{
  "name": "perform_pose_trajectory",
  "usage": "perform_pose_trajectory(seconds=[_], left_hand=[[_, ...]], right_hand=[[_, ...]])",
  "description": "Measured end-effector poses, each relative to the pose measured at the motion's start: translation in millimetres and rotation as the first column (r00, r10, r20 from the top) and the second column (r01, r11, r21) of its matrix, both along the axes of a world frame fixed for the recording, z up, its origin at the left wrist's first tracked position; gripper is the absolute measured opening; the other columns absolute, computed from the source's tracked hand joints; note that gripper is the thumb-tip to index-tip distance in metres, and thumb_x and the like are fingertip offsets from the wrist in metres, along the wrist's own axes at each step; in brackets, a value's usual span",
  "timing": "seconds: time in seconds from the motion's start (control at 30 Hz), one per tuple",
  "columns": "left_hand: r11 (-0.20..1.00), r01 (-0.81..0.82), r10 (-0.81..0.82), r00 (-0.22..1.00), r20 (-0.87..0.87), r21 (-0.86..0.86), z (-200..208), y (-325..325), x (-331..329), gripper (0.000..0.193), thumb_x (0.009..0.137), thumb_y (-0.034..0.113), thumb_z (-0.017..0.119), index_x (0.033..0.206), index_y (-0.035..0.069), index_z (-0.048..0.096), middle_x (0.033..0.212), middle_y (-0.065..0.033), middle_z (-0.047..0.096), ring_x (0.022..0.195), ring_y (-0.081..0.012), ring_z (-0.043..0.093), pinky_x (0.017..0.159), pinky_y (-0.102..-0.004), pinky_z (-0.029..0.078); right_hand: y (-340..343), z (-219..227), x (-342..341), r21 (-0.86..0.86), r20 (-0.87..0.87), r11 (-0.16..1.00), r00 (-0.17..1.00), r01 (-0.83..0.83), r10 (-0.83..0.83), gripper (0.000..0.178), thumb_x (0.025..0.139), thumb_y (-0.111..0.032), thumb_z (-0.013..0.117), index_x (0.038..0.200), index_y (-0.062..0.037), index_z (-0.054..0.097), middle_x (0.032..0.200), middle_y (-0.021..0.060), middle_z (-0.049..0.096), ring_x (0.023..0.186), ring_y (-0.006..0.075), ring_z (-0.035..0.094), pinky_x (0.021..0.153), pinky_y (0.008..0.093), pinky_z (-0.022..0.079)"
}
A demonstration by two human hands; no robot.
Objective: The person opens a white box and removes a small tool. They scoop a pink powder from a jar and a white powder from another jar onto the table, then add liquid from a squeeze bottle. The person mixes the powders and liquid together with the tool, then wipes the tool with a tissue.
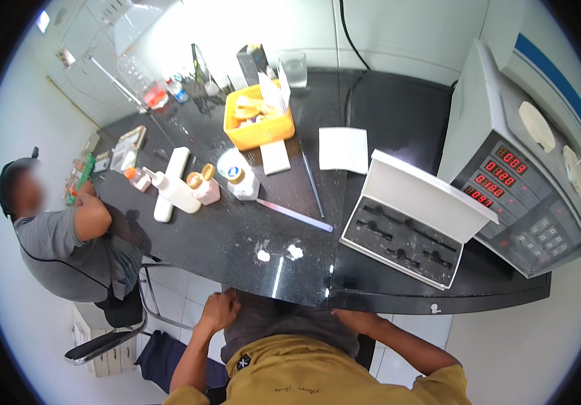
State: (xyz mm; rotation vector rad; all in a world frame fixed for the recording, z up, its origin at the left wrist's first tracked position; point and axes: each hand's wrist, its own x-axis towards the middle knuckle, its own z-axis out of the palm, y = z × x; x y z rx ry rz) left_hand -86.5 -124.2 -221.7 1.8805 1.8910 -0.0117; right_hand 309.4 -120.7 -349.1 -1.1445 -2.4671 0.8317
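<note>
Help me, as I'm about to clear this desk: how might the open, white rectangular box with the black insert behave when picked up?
The white box is likely fairly stiff, given its straight, crisp edges. Its raised white lid might swing during lifting. If nudged, its broad, low shape should probably slide over the glossy black tabletop, not roll.

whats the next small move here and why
Perhaps raise the right hand to the pastel stick: the hand is low by the near edge of the black table, while the stick lies on top, its nearer end toward the right.
</note>
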Motion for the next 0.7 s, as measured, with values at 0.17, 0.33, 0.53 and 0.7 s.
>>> perform_pose_trajectory(seconds=[0.17, 0.33, 0.53, 0.7], left_hand=[[0.996, 0.046, -0.042, 0.998, 0.050, -0.082, 14.1, -5.3, -18.0, 0.020, 0.090, 0.024, 0.061, 0.088, 0.004, 0.062, 0.077, -0.0220, 0.068, 0.082, -0.0463, 0.068, 0.076, -0.0563, 0.051], [0.999, 0.038, -0.039, 0.999, -0.025, -0.025, -7.7, -4.5, -12.0, 0.024, 0.089, 0.028, 0.062, 0.088, 0.003, 0.062, 0.079, -0.0212, 0.069, 0.083, -0.0463, 0.067, 0.076, -0.0553, 0.051], [0.967, 0.128, -0.091, 0.981, 0.174, -0.220, 21.2, 13.2, -60.6, 0.019, 0.087, 0.020, 0.061, 0.088, 0.003, 0.068, 0.084, -0.0170, 0.074, 0.084, -0.0368, 0.073, 0.076, -0.0464, 0.056], [0.966, -0.139, 0.190, 0.953, 0.236, -0.216, 5.5, 29.3, -163.9, 0.022, 0.088, 0.020, 0.063, 0.095, 0.002, 0.073, 0.087, -0.0188, 0.076, 0.085, -0.0330, 0.076, 0.076, -0.0403, 0.058]], right_hand=[[2.0, 1.7, -19.2, -0.077, 0.059, 0.986, 0.988, 0.147, -0.142, 0.023, 0.102, -0.017, 0.053, 0.102, 0.0012, 0.068, 0.102, 0.0266, 0.067, 0.099, 0.0437, 0.065, 0.089, 0.0520, 0.050], [-16.6, 50.8, -28.2, -0.194, 0.151, 0.981, 0.989, 0.027, 0.002, 0.022, 0.102, -0.014, 0.053, 0.106, 0.0014, 0.068, 0.108, 0.0261, 0.068, 0.107, 0.0457, 0.064, 0.099, 0.0544, 0.048], [-27.0, 41.7, -21.1, 0.063, 0.126, 0.997, 0.991, -0.048, 0.040, 0.021, 0.100, -0.013, 0.053, 0.104, 0.0003, 0.068, 0.109, 0.0210, 0.070, 0.108, 0.0407, 0.067, 0.094, 0.0550, 0.051], [-21.7, 113.0, -9.9, -0.060, -0.244, 0.985, 0.960, -0.159, 0.140, 0.014, 0.099, -0.016, 0.060, 0.096, -0.0039, 0.067, 0.088, 0.0138, 0.070, 0.081, 0.0349, 0.070, 0.069, 0.0422, 0.056]])
